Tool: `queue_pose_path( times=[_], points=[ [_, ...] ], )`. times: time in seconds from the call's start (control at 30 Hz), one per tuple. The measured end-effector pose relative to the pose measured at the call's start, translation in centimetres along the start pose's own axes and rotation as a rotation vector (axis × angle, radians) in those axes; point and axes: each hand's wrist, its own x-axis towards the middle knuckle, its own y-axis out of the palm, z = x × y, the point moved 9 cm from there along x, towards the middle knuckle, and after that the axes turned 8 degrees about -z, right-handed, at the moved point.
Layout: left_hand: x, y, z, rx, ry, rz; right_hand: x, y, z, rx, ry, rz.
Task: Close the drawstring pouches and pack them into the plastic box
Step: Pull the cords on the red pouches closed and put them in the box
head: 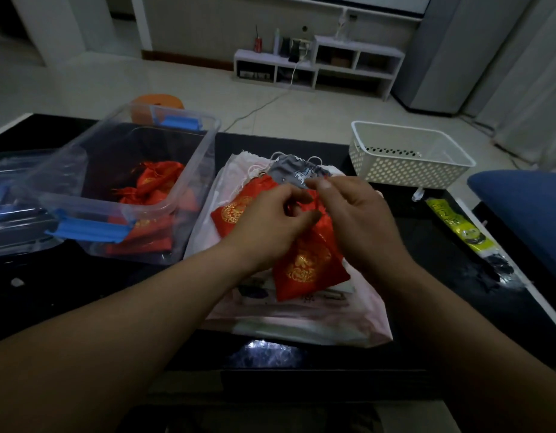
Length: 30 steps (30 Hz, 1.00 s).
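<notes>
The left hand (270, 220) and right hand (351, 214) sit right over the mouth of the near red pouch (311, 267), so its cord is anyone's guess. The left hand also blocks part of the second red pouch (234, 209), and the right one hides the grey pouch (293, 170) lower edge. The pouches inside the plastic box (208, 145) smear together, can't count them. The yellow packet (461, 229) print is unreadable, and the clear lid (8, 189) runs off the left edge.

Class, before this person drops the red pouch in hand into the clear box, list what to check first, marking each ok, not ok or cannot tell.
1. Left hand grips red pouch neck: ok.
2. Right hand has its cord: cannot tell.
3. Pouch mouth drawn shut: cannot tell, fingers hide it.
4. Plastic box open: ok.
5. Room beside packed pouches: ok.
6. Grey pouch packed: not ok, lies on pink bag.
</notes>
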Motion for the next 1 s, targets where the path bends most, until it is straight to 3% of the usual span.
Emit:
queue_pose_path(
  times=[0.1, 0.23, 0.37, 0.77, 1.0],
  points=[
    [0.3, 0.3, -0.2, -0.034, -0.012, 0.004, 0.0, 1.3, 1.2, 0.024, -0.110, 0.091],
    [0.8, 0.2, 0.0, -0.187, -0.079, -0.001, 0.1, 1.9, -2.5, 0.345, 0.339, 0.182],
    [0.6, 0.1, 0.3, -0.345, -0.161, 0.007, -0.8, 3.4, -4.4, 0.513, 0.453, 0.323],
    [0.8, -2.0, 1.8, -0.385, -0.282, -0.132, -1.3, 3.5, -5.8, 0.264, 0.446, 0.189],
    [1.0, -2.6, -0.2, -0.322, -0.227, -0.017, -1.4, 4.4, -3.6, 0.128, 0.325, 0.332]
  ],
)
